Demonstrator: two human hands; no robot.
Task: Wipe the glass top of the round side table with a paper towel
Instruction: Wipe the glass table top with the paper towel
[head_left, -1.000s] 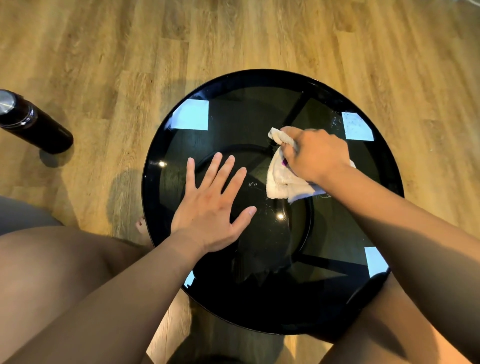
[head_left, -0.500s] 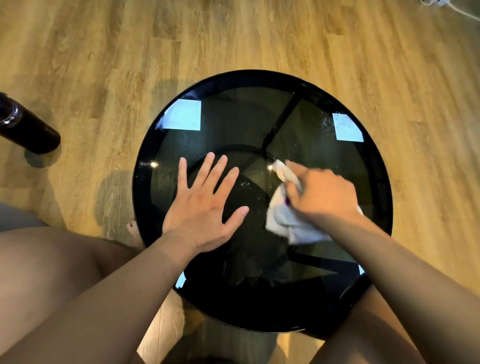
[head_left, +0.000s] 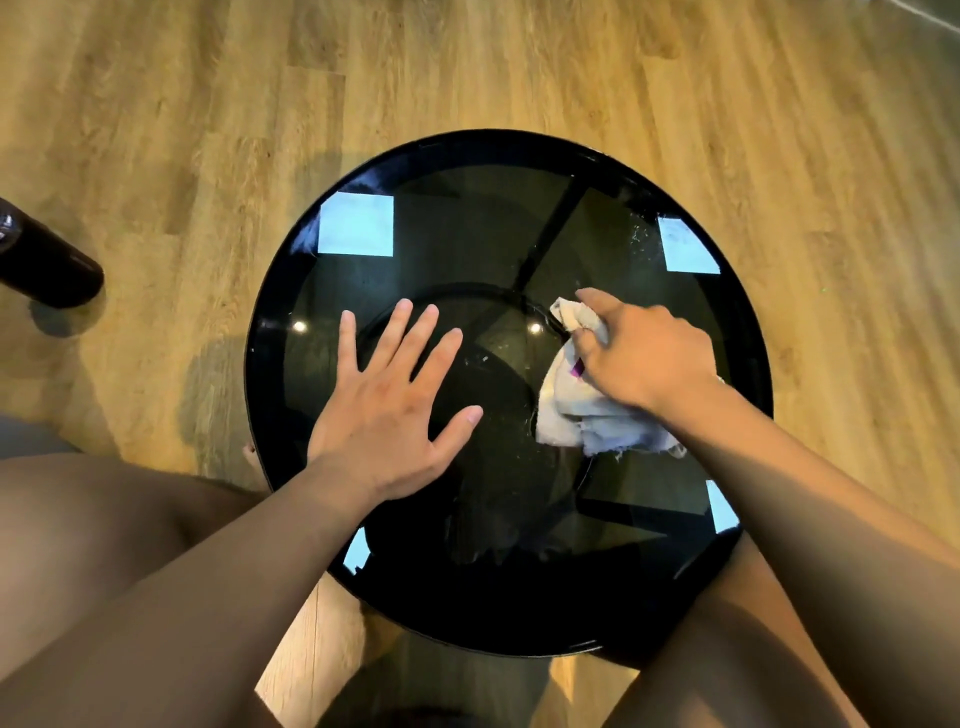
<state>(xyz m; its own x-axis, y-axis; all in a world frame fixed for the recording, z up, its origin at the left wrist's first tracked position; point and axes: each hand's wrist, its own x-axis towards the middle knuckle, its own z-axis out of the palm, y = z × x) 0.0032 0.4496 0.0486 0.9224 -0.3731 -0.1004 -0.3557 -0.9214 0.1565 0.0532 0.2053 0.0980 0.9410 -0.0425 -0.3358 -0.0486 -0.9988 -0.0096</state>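
The round side table (head_left: 467, 156) has a black rim and a dark glass top that mirrors pale window squares and two light spots. My right hand (head_left: 644, 358) presses a crumpled white paper towel (head_left: 576, 415) onto the glass, right of centre. Most of the towel sticks out below and left of the fingers. My left hand (head_left: 389, 405) lies flat on the glass left of centre, fingers spread, holding nothing. Small specks and smears show on the glass near the upper right reflection.
A dark cylindrical bottle (head_left: 47, 260) stands on the wooden floor (head_left: 182, 130) at the far left. My bare knees flank the table at the bottom left and bottom right. A toe shows by the table's left edge.
My right hand dragged the towel down toward me across the right half of the glass, then a little back up. My left hand stayed flat in place.
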